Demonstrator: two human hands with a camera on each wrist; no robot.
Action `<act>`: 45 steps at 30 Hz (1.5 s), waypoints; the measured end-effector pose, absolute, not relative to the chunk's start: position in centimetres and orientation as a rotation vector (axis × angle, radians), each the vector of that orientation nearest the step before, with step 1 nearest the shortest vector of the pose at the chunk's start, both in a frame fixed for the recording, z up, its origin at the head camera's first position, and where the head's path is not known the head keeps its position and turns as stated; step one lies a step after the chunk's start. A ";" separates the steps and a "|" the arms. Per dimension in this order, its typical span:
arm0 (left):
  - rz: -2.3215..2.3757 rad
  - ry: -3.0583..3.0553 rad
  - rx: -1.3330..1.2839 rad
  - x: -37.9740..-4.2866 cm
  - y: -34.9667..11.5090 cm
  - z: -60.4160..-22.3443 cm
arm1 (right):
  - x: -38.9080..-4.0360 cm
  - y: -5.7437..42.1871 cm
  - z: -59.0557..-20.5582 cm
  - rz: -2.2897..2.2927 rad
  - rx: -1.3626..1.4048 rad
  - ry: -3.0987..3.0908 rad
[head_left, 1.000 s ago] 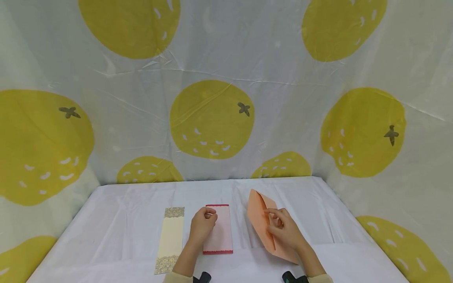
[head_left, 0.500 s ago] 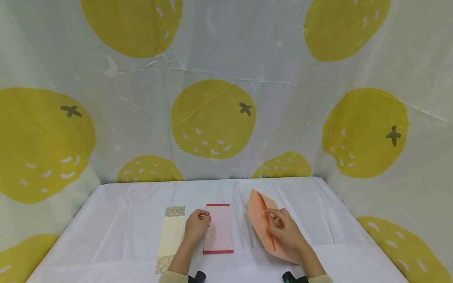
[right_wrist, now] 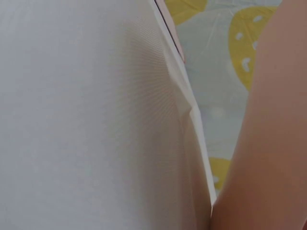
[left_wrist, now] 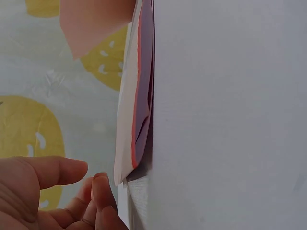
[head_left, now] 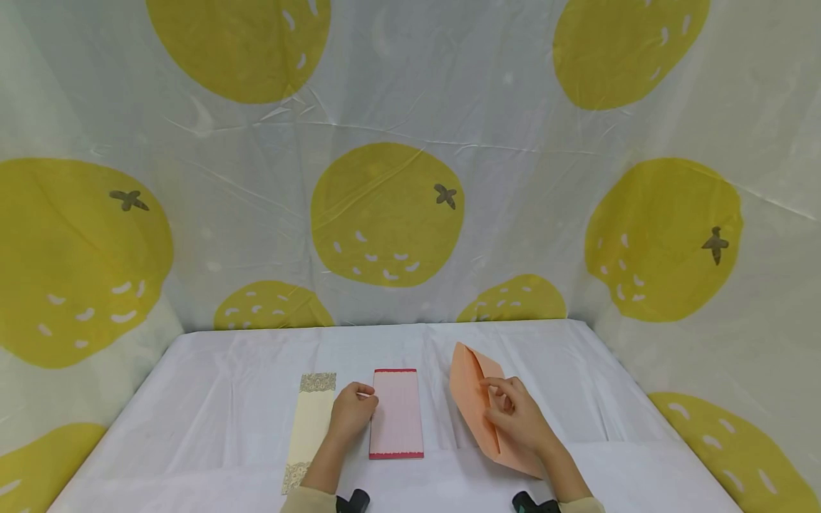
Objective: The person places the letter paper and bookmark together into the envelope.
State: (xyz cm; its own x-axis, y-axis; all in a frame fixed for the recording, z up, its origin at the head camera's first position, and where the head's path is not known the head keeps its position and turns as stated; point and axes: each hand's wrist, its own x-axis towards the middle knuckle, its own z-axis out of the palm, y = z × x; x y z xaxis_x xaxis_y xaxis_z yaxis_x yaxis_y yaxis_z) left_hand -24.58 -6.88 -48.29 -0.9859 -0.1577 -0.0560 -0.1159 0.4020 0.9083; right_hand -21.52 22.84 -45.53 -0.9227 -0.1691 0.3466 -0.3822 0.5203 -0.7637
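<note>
My right hand (head_left: 521, 419) holds an orange envelope (head_left: 470, 400) tilted up at the right, its fingers at the long slit along the flap. In the right wrist view the same envelope (right_wrist: 271, 139) fills the right side and the hand is hidden. Between two papers is my left hand (head_left: 351, 415), fingers loosely curled with nothing in them. Just right of it lies a pink envelope (head_left: 398, 417) with red ends. Seen edge-on in the left wrist view, this envelope (left_wrist: 127, 105) gapes at its end, close to the fingertips. A cream envelope-shaped paper (head_left: 309, 420) with ornate ends lies partly behind the left arm.
White cloth (head_left: 224, 399) covers the table, with shallow creases. A curtain (head_left: 513, 214) printed with big yellow fruit hangs behind and at both sides. Dark wrist mounts (head_left: 354, 501) show at the bottom edge by the sleeves.
My left hand has moved left off the pink envelope toward the cream paper, uncovering the pink one. The right hand and orange envelope have stayed in place.
</note>
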 end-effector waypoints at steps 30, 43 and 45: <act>-1.369 -2.786 0.274 -24.9 -6.7 -48.4 | -21.4 22.7 -45.3 1.364 0.458 -2.552; -1.209 -2.900 0.305 -25.0 -6.3 -48.3 | -23.1 23.7 -48.4 1.318 0.450 -2.538; -1.218 -2.898 0.310 -24.9 -6.3 -48.1 | -23.5 24.0 -49.0 1.322 0.442 -2.547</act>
State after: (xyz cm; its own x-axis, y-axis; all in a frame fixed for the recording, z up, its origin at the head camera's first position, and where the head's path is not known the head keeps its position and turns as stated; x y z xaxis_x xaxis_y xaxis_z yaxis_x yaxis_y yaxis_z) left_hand -24.95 -6.29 -48.14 -0.9806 -0.1734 -0.0916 -0.1867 0.6834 0.7058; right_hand -23.45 24.02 -48.99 -0.9259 -0.1557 0.3441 -0.3710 0.5456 -0.7515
